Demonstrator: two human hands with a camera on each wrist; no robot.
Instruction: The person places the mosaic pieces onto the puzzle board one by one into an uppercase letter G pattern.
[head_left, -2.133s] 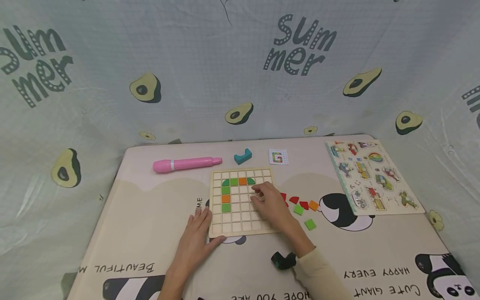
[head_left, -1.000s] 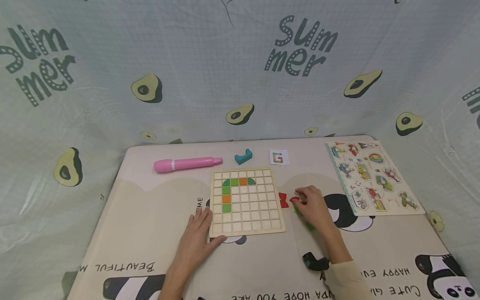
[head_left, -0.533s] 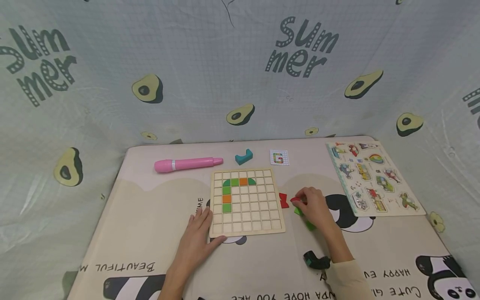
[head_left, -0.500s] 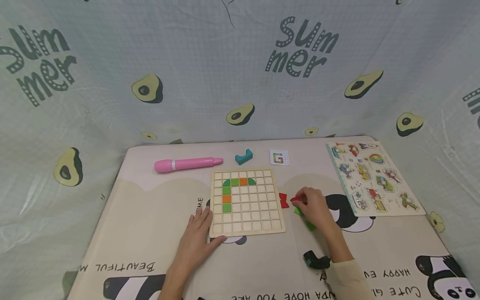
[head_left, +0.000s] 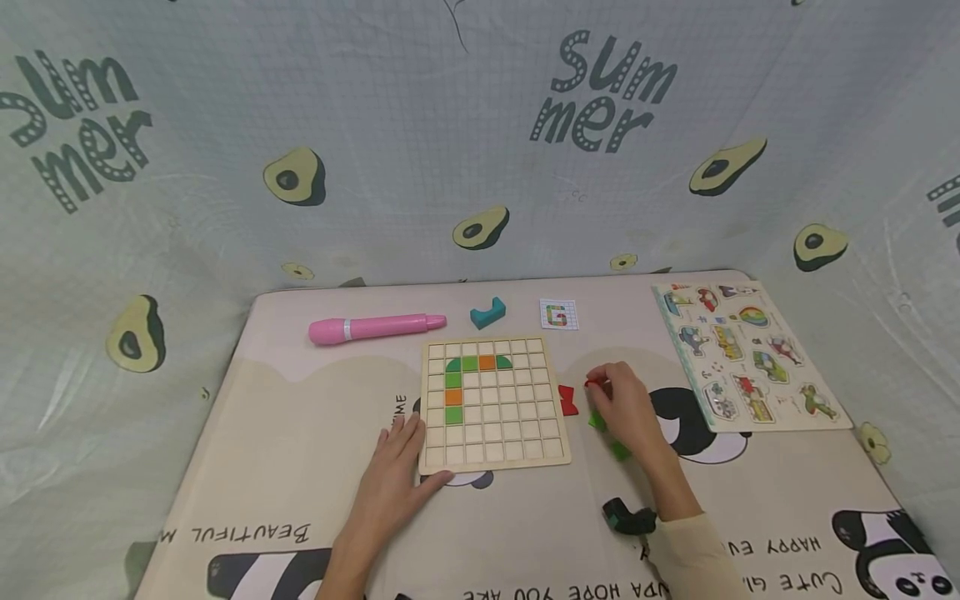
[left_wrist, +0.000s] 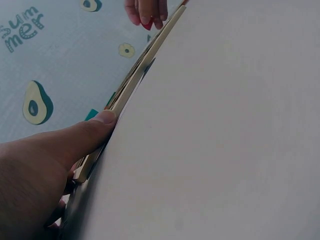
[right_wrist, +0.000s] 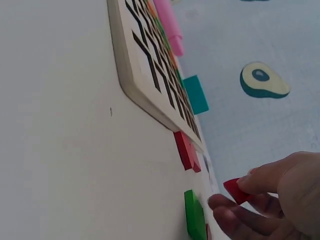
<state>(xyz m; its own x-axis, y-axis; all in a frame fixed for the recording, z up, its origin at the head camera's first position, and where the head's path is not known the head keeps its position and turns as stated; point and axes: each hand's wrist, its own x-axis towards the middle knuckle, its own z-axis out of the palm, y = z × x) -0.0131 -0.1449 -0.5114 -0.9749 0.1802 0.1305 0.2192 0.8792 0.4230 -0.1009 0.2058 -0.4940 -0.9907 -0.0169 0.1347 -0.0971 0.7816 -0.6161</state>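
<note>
Red piece (right_wrist: 235, 190) is raised higher than moment ago, pinched by right hand (head_left: 628, 410) above mat (head_left: 300, 433), beside board (head_left: 498, 432); not yet placed. Board's near-left corner is touched by left hand (head_left: 390, 467), fingers extended.

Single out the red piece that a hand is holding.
The red piece pinched in the right hand; the other red pieces in view lie unheld on the table, some beside the grid board.

The held piece (right_wrist: 237, 190) is red, the gridded board (head_left: 491, 432) cream, its tiles (head_left: 469, 364) green and orange.
</note>
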